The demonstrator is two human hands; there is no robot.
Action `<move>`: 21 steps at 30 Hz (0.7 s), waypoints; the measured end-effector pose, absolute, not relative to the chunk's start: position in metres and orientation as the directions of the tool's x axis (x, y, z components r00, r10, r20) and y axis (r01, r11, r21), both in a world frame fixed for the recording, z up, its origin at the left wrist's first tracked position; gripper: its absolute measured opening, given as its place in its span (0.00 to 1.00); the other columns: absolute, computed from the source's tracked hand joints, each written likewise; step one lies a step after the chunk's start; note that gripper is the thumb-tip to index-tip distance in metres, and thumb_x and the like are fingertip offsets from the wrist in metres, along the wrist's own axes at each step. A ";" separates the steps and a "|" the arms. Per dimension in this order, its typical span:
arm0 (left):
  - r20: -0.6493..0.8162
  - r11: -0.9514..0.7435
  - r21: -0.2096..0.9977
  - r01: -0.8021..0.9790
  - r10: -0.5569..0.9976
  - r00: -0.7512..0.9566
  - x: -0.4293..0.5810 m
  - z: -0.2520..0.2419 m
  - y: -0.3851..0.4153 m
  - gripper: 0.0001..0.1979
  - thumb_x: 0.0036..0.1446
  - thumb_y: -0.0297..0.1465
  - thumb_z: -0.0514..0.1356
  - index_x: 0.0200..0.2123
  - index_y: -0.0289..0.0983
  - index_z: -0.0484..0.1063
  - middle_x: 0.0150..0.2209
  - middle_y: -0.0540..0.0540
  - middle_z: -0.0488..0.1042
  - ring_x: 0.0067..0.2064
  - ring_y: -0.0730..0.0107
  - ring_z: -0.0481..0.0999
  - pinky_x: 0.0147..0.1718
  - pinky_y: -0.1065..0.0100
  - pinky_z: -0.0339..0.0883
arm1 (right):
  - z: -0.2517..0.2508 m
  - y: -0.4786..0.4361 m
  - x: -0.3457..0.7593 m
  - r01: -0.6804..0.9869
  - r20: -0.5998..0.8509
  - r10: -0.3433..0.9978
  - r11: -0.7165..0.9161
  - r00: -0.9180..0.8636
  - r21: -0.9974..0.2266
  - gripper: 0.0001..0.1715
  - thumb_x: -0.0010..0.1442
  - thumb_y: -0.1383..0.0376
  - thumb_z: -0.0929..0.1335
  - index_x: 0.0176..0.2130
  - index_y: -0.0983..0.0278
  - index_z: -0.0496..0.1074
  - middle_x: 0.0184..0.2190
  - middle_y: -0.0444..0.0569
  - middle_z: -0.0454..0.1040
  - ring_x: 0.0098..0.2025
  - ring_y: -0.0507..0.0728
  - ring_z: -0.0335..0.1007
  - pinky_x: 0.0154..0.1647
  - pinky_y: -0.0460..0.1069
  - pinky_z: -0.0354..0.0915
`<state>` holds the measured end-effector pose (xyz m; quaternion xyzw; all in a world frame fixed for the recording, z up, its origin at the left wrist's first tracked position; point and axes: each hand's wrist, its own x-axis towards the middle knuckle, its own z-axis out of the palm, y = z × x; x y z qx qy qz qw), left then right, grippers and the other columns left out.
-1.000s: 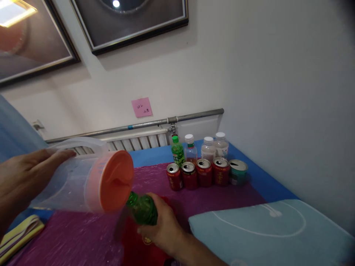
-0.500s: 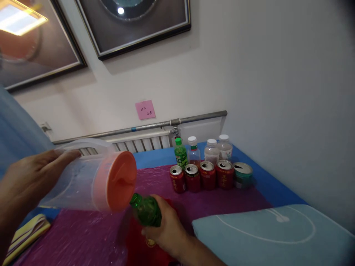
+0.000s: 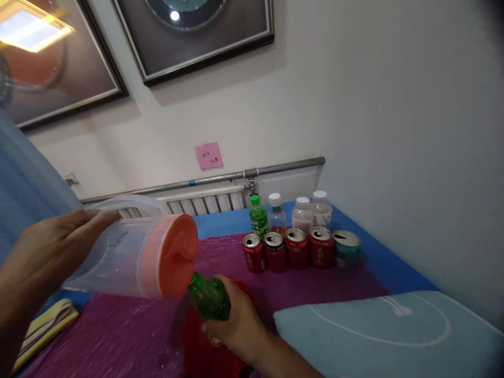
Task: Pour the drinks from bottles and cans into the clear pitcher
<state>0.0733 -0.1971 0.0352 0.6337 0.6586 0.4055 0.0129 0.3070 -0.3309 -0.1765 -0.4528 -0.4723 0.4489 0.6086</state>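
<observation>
My left hand (image 3: 66, 239) is closed on the handle side of a clear plastic pitcher (image 3: 118, 257) with an orange lid (image 3: 179, 257). The pitcher lies tipped nearly level, its lid facing right. My right hand (image 3: 236, 315) grips a green plastic bottle (image 3: 212, 299) without a cap, tilted so its mouth points up and left. That mouth is right by the lower edge of the lid; whether they touch, I cannot tell. No stream of liquid can be made out. Below the bottle lies a red item with a gold mark (image 3: 214, 340), partly hidden by my hand.
Several opened red cans (image 3: 296, 249) and a green can (image 3: 347, 247) stand in a row. Behind them are a green-capped bottle (image 3: 259, 218) and white-capped bottles (image 3: 302, 215). A light-blue mat (image 3: 362, 336) lies at right, a folded yellow cloth (image 3: 49, 331) at left, purple sheeting (image 3: 129, 331) between.
The whole view has shifted slightly, with everything a little further right. Both hands keep their holds, and the pitcher and bottle stay in nearly the same pose.
</observation>
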 end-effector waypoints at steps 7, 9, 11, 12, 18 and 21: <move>0.471 -0.103 0.462 0.881 0.870 -0.145 0.094 0.047 -0.223 0.27 0.36 0.61 0.58 0.30 0.49 0.81 0.26 0.50 0.78 0.32 0.53 0.77 0.35 0.59 0.65 | -0.173 -0.333 0.309 -0.081 0.145 0.975 0.160 0.170 -0.984 0.30 0.36 0.77 0.74 0.42 0.60 0.75 0.34 0.38 0.75 0.35 0.53 0.68 0.36 0.46 0.62; 0.469 -0.101 0.451 0.887 0.872 -0.139 0.103 0.051 -0.231 0.27 0.36 0.60 0.55 0.28 0.48 0.80 0.27 0.49 0.78 0.33 0.54 0.76 0.39 0.57 0.66 | -0.172 -0.333 0.309 -0.079 0.127 0.976 0.143 0.178 -0.987 0.31 0.36 0.77 0.74 0.42 0.60 0.75 0.35 0.38 0.75 0.36 0.54 0.68 0.36 0.46 0.63; 0.487 -0.110 0.437 0.893 0.864 -0.131 0.110 0.055 -0.238 0.26 0.36 0.59 0.54 0.27 0.47 0.79 0.29 0.49 0.78 0.34 0.54 0.75 0.43 0.55 0.67 | -0.172 -0.333 0.308 -0.075 0.125 0.975 0.141 0.183 -0.987 0.32 0.35 0.77 0.74 0.43 0.60 0.75 0.35 0.38 0.76 0.37 0.54 0.69 0.37 0.47 0.63; 0.494 -0.116 0.426 0.897 0.861 -0.123 0.113 0.056 -0.241 0.26 0.36 0.59 0.54 0.27 0.47 0.78 0.29 0.49 0.78 0.34 0.54 0.74 0.45 0.55 0.67 | -0.172 -0.332 0.308 -0.075 0.129 0.975 0.145 0.182 -0.987 0.33 0.35 0.77 0.74 0.43 0.60 0.75 0.35 0.38 0.76 0.37 0.54 0.69 0.38 0.47 0.64; 0.516 -0.133 0.360 0.924 0.853 -0.078 0.126 0.062 -0.254 0.27 0.41 0.58 0.51 0.30 0.45 0.77 0.30 0.46 0.76 0.32 0.54 0.72 0.47 0.49 0.67 | -0.174 -0.332 0.308 -0.072 0.135 0.975 0.150 0.176 -0.986 0.34 0.36 0.76 0.73 0.45 0.59 0.73 0.37 0.38 0.77 0.38 0.55 0.71 0.39 0.47 0.66; 0.533 -0.134 0.340 0.931 0.843 -0.073 0.130 0.064 -0.257 0.28 0.42 0.58 0.51 0.30 0.44 0.76 0.25 0.47 0.73 0.30 0.55 0.71 0.44 0.49 0.68 | -0.175 -0.332 0.308 -0.054 0.155 0.972 0.167 0.175 -0.985 0.32 0.36 0.75 0.73 0.43 0.58 0.74 0.37 0.38 0.77 0.39 0.55 0.71 0.41 0.48 0.66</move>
